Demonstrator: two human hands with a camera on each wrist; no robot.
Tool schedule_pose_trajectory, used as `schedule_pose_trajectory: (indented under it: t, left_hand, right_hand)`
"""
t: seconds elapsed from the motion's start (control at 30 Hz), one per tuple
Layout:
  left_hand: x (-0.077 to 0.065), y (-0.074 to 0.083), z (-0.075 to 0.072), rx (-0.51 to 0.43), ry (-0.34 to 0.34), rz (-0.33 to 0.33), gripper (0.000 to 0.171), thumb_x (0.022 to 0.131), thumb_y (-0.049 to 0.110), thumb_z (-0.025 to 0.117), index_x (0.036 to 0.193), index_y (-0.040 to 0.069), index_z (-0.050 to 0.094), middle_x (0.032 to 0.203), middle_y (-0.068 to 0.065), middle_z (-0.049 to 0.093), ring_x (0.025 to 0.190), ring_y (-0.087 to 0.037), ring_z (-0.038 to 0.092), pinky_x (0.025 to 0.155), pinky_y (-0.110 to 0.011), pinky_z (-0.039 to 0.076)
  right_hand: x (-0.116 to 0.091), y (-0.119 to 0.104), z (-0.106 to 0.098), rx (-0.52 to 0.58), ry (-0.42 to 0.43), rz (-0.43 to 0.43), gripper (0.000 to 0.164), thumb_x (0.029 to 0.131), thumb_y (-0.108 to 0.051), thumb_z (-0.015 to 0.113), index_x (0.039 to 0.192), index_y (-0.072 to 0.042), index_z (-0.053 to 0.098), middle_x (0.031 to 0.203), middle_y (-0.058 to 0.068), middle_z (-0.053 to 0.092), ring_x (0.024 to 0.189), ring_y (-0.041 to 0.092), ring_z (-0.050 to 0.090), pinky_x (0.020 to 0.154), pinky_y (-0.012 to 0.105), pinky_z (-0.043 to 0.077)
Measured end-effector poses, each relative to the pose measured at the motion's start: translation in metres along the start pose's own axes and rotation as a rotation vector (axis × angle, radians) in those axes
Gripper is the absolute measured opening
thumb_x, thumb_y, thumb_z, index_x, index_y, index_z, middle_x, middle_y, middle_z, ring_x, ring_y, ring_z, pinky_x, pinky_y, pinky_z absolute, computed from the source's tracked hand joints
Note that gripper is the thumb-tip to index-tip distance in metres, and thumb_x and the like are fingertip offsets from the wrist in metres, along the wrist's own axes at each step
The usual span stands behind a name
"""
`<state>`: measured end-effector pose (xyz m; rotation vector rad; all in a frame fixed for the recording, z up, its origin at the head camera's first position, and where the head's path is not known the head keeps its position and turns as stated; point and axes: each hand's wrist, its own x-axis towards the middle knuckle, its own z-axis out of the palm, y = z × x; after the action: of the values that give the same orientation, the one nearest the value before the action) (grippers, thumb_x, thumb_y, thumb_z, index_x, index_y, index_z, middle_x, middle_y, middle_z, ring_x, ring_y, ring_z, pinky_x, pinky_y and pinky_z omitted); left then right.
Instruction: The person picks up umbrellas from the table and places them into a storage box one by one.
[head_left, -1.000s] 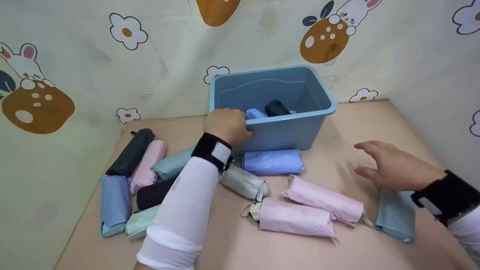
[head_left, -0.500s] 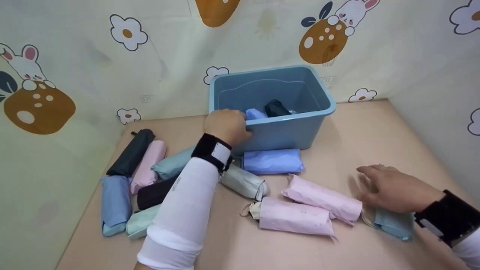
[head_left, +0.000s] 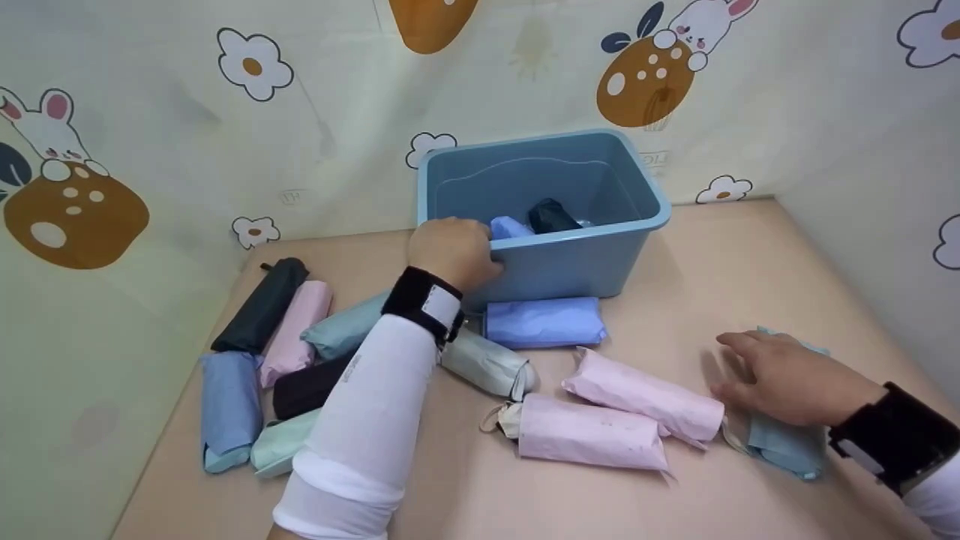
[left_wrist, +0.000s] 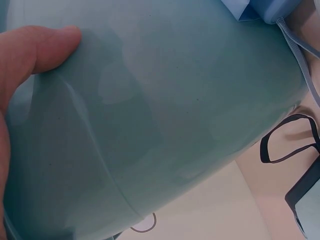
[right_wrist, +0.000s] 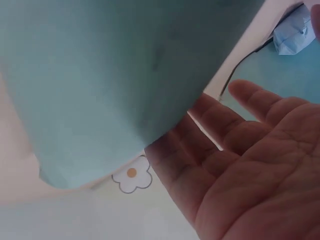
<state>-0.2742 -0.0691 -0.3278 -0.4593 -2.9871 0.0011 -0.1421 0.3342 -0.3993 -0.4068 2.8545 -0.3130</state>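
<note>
In the head view, my left hand (head_left: 455, 253) grips the near left rim of a blue plastic bin (head_left: 562, 266). The left wrist view has its thumb (left_wrist: 57, 47) pressed against the bin's outer wall. My right hand (head_left: 799, 379) lies over a folded teal umbrella (head_left: 786, 448) on the right, covering its middle. Seen from the right wrist, the fingers are loosely extended against the umbrella (right_wrist: 85, 100), some fingertips hidden behind it, not curled round it. Inside the bin lie a blue umbrella (head_left: 510, 227) and a black one (head_left: 553, 217).
Two pink umbrellas (head_left: 592, 431) lie between the arms. A blue umbrella (head_left: 545, 322) and a grey-green one (head_left: 487, 364) sit before the bin. Several more, including a dark green one (head_left: 261, 305), cluster left on the beige table (head_left: 510, 502). A patterned cloth (head_left: 337, 112) hangs behind.
My right hand has come down and nearer, onto the teal umbrella, whose far end now shows beyond the knuckles. The left hand and the bin have stayed in place.
</note>
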Motion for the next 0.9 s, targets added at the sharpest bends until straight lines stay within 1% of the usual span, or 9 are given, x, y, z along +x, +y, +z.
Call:
schedule_pose_trajectory:
  t: [0.13, 0.23, 0.3, 0.37, 0.47, 0.57, 0.63, 0.77, 0.9]
  left_hand:
    - [0.0, 0.001, -0.001, -0.004, -0.001, 0.005, 0.031, 0.09, 0.044, 0.074, 0.085, 0.013, 0.075, 0.085, -0.004, 0.076, 0.08, -0.024, 0.069, 0.072, -0.044, 0.058]
    - [0.0, 0.001, -0.001, -0.002, -0.006, 0.008, 0.031, 0.091, 0.044, 0.074, 0.089, 0.013, 0.076, 0.087, -0.004, 0.077, 0.082, -0.024, 0.07, 0.073, -0.044, 0.058]
    - [0.0, 0.0, -0.001, 0.0, -0.009, 0.009, 0.031, 0.091, 0.044, 0.074, 0.092, 0.013, 0.077, 0.088, -0.004, 0.077, 0.082, -0.024, 0.07, 0.074, -0.044, 0.058]
    - [0.0, 0.0, -0.001, 0.001, -0.012, 0.006, 0.032, 0.091, 0.045, 0.074, 0.093, 0.013, 0.078, 0.089, -0.004, 0.077, 0.083, -0.024, 0.069, 0.074, -0.044, 0.058]
    - [0.0, 0.0, -0.001, 0.003, -0.015, 0.001, 0.033, 0.091, 0.045, 0.074, 0.096, 0.013, 0.078, 0.09, -0.004, 0.077, 0.084, -0.025, 0.069, 0.073, -0.044, 0.058]
    - [0.0, 0.0, -0.001, 0.003, -0.014, -0.002, 0.033, 0.091, 0.046, 0.074, 0.097, 0.014, 0.078, 0.089, -0.004, 0.077, 0.083, -0.025, 0.069, 0.073, -0.044, 0.058]
    - [0.0, 0.0, -0.002, 0.0, -0.013, -0.002, 0.034, 0.091, 0.047, 0.074, 0.098, 0.014, 0.078, 0.089, -0.003, 0.077, 0.083, -0.025, 0.069, 0.073, -0.044, 0.058]
    - [-0.001, 0.0, -0.002, -0.004, -0.014, -0.004, 0.034, 0.09, 0.047, 0.075, 0.099, 0.014, 0.079, 0.09, -0.003, 0.078, 0.084, -0.024, 0.07, 0.074, -0.044, 0.058]
    - [-0.001, 0.002, -0.001, 0.001, -0.013, -0.003, 0.033, 0.09, 0.046, 0.075, 0.095, 0.014, 0.078, 0.086, -0.003, 0.077, 0.082, -0.024, 0.069, 0.073, -0.044, 0.058]
  right_hand:
    - [0.0, 0.008, -0.001, -0.036, 0.02, 0.07, 0.081, 0.097, -0.051, 0.068, 0.149, 0.009, 0.048, 0.146, 0.042, 0.049, 0.133, 0.065, 0.045, 0.107, 0.075, 0.039]
    - [-0.003, 0.015, -0.002, -0.092, 0.029, 0.145, 0.083, 0.095, -0.05, 0.071, 0.146, 0.012, 0.048, 0.141, 0.045, 0.049, 0.122, 0.066, 0.05, 0.095, 0.075, 0.047]
    - [-0.007, 0.02, -0.001, -0.131, 0.014, 0.18, 0.086, 0.094, -0.05, 0.071, 0.142, 0.016, 0.045, 0.126, 0.047, 0.053, 0.1, 0.058, 0.06, 0.079, 0.068, 0.054]
    - [-0.01, 0.024, -0.001, -0.159, -0.021, 0.201, 0.094, 0.094, -0.055, 0.07, 0.141, 0.02, 0.039, 0.115, 0.047, 0.053, 0.082, 0.047, 0.061, 0.066, 0.057, 0.055]
    - [-0.011, 0.026, -0.001, -0.145, -0.084, 0.213, 0.103, 0.093, -0.06, 0.068, 0.142, 0.023, 0.031, 0.101, 0.042, 0.052, 0.071, 0.031, 0.055, 0.057, 0.045, 0.05]
    - [-0.004, 0.026, -0.001, -0.102, -0.119, 0.204, 0.103, 0.092, -0.052, 0.071, 0.147, 0.023, 0.027, 0.111, 0.048, 0.05, 0.077, 0.034, 0.058, 0.063, 0.047, 0.055]
    - [0.003, 0.025, -0.001, -0.089, -0.117, 0.183, 0.097, 0.092, -0.043, 0.073, 0.149, 0.022, 0.028, 0.122, 0.052, 0.047, 0.09, 0.046, 0.064, 0.075, 0.056, 0.058]
    - [0.017, 0.023, 0.001, -0.08, -0.058, 0.141, 0.087, 0.095, -0.033, 0.072, 0.151, 0.02, 0.03, 0.143, 0.056, 0.035, 0.124, 0.065, 0.053, 0.098, 0.074, 0.047]
    - [0.025, 0.021, 0.003, -0.009, 0.03, 0.151, 0.088, 0.099, -0.038, 0.069, 0.155, 0.016, 0.026, 0.148, 0.05, 0.035, 0.123, 0.058, 0.055, 0.103, 0.073, 0.044]
